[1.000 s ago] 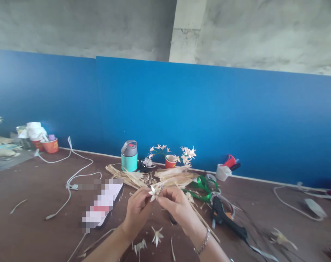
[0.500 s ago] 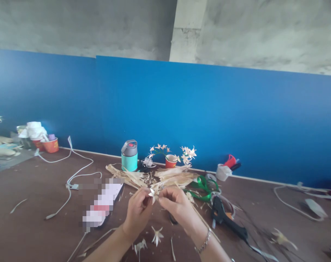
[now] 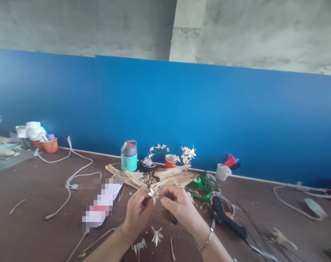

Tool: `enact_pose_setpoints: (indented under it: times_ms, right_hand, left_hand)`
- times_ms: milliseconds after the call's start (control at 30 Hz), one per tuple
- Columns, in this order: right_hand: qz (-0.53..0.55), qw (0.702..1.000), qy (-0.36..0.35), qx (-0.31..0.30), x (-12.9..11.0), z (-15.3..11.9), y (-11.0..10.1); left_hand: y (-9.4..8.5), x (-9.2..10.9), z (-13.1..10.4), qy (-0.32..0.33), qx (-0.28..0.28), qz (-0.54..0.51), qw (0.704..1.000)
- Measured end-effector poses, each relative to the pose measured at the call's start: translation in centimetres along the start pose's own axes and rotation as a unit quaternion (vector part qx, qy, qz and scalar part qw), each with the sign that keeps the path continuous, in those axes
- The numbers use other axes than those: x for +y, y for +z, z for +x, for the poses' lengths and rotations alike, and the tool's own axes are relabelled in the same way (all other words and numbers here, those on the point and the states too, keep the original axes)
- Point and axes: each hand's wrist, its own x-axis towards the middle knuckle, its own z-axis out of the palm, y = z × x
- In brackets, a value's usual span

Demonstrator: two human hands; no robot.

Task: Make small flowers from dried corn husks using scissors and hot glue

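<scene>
A small white flower of husk-like petals [image 3: 153, 195] is held up between my two hands over the table. My left hand [image 3: 138, 211] pinches it from the left side. From the right, the thumb and fingertips of my right hand [image 3: 180, 205] close on its petals; the exact contact is small and partly hidden. Just below my hands lies another finished-looking white flower [image 3: 157, 235], with a ragged pale husk piece [image 3: 139, 246] to its left. Behind my hands are dry husk sheets [image 3: 176, 179] in a loose pile.
To the right lie a black glue gun [image 3: 227, 217] and green ribbon [image 3: 202, 187]. A phone with a blurred screen [image 3: 104, 205] and white cables [image 3: 70, 182] are on the left. A teal flask [image 3: 129, 160] and a red cup [image 3: 171, 161] with flower stems stand by the blue partition [image 3: 209, 109].
My right wrist has moved slightly right and its hand has turned a little. My left hand and the flower stay almost in place.
</scene>
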Motion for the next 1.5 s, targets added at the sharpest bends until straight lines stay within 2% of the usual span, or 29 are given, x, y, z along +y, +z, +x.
enact_pose_setpoints:
  times_ms: [333, 633, 833, 1133, 1500]
  right_hand:
    - [0.030, 0.999, 0.015, -0.019, 0.4, 0.1, -0.2]
    - [0.038, 0.999, 0.019, -0.008, 0.8, 0.3, -0.1]
    - [0.068, 0.995, 0.070, -0.024, 0.7, 0.4, 0.1]
    - [0.089, 0.994, 0.068, -0.011, 0.6, 0.4, 0.0]
    - [0.104, 0.992, 0.073, -0.015, 1.2, 0.5, 0.3]
  left_hand:
    - [0.1, -0.2, 0.0, 0.016, -0.009, -0.024, 1.000]
    - [0.4, -0.3, -0.2, -0.014, 0.001, -0.039, 0.999]
    - [0.3, 0.0, 0.0, -0.018, -0.015, -0.053, 0.998]
    - [0.3, 0.0, 0.0, -0.049, -0.017, -0.076, 0.996]
    - [0.4, -0.1, 0.0, -0.072, -0.022, -0.048, 0.996]
